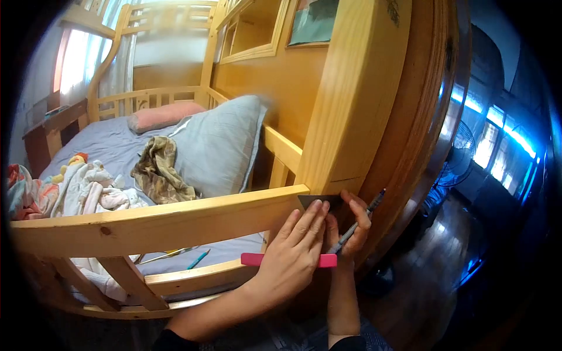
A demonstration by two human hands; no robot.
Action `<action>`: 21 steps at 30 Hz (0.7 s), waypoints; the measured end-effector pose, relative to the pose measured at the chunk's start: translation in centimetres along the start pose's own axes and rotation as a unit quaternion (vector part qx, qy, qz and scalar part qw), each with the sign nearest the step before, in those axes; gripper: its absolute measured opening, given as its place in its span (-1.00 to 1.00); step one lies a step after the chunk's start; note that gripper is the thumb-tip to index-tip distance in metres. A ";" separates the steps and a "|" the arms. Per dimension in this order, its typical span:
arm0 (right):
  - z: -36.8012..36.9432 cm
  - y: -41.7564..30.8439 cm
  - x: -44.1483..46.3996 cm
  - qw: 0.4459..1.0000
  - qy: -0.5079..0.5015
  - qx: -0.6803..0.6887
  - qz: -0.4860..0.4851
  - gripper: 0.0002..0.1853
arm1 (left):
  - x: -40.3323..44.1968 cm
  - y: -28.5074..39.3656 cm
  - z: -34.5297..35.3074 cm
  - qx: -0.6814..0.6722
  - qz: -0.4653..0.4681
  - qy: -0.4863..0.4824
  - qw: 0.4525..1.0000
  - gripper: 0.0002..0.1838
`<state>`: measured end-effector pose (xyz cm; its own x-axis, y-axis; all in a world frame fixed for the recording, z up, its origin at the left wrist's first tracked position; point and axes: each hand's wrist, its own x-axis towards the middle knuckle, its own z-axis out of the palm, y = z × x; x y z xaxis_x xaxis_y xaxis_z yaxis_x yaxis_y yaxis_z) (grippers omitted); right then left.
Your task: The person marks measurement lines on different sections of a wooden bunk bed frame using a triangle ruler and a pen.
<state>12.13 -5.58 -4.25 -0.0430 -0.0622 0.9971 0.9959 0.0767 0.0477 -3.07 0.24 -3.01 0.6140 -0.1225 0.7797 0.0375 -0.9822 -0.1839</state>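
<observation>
My left hand [293,248] holds a square with a pink bar [252,259] and a dark flat blade [306,200] against the bottom of the wooden bed post [336,134]. Its fingers are straight and close together over the blade; most of the tool is hidden beneath them. My right hand [354,231] is just to the right, closed around a grey pen [349,233] that slants up to the right. Its fingertips reach the blade's right edge. A faint line runs across the post just above the blade.
The bed's guard rail [158,216] runs left from the post. On the mattress lie a blue-grey pillow [219,146], a pink bolster [164,117], camouflage cloth [158,172], crumpled blankets [88,187] and a teal pen [199,259]. A fan [459,152] stands at right.
</observation>
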 end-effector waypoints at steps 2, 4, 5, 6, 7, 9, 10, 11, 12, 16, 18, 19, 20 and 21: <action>0.0 -0.1 0.2 1.000 -0.001 -0.018 -0.002 -0.57 | 0.0 0.1 -0.1 -0.065 -0.020 0.002 0.998 -0.39; -0.2 -0.5 0.8 0.999 0.013 -0.001 0.034 -0.56 | 0.0 0.2 0.1 -0.168 -0.040 0.031 0.984 -0.34; -0.2 -0.4 0.7 0.998 0.017 -0.011 0.051 -0.58 | -0.1 0.0 0.1 -0.175 -0.040 0.035 0.983 -0.34; -0.4 -0.5 0.9 0.999 0.012 -0.018 0.047 -0.58 | -0.1 -0.1 0.0 -0.207 -0.037 0.039 0.977 -0.32; -0.8 -0.9 1.0 0.993 0.007 0.042 0.107 -0.59 | 0.0 -0.3 -0.1 -0.240 -0.034 0.042 0.969 -0.29; -1.1 -2.2 2.1 0.983 0.013 0.089 0.160 -0.62 | 0.1 -0.4 -0.1 -0.277 -0.037 0.061 0.958 -0.29; -1.4 -2.9 2.8 0.984 0.008 0.080 0.156 -0.62 | 0.2 -0.4 0.0 -0.305 -0.044 0.076 0.948 -0.29; -1.7 -3.7 3.4 0.983 0.006 0.061 0.175 -0.63 | 0.3 -0.3 0.0 -0.315 -0.042 0.080 0.945 -0.29; -2.0 -4.3 3.9 0.980 0.004 0.042 0.194 -0.63 | 0.4 0.0 0.0 -0.324 -0.048 0.090 0.941 -0.29; -2.3 -5.0 5.1 0.985 -0.011 0.001 0.173 -0.62 | 0.5 0.8 -0.2 -0.375 -0.067 0.129 0.915 -0.30; -2.1 -5.8 5.4 0.984 -0.017 -0.022 0.174 -0.61 | 0.6 0.5 0.0 -0.387 -0.076 0.142 0.908 -0.31; -2.0 -6.0 5.4 0.983 -0.018 -0.017 0.184 -0.61 | 0.6 0.3 0.1 -0.392 -0.086 0.148 0.904 -0.32; -1.9 -6.2 5.6 0.981 -0.016 -0.012 0.195 -0.61 | 0.7 0.1 0.1 -0.398 -0.083 0.151 0.901 -0.32; -1.9 -6.5 5.8 0.979 -0.021 -0.025 0.200 -0.61 | 0.7 -0.2 -0.1 -0.386 -0.084 0.140 0.908 -0.32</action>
<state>5.51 -8.35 1.13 0.3496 0.0034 0.9369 0.9362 0.0382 -0.3495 -2.71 0.34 -2.38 0.4231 0.1134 0.8990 -0.5181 -0.7837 0.3427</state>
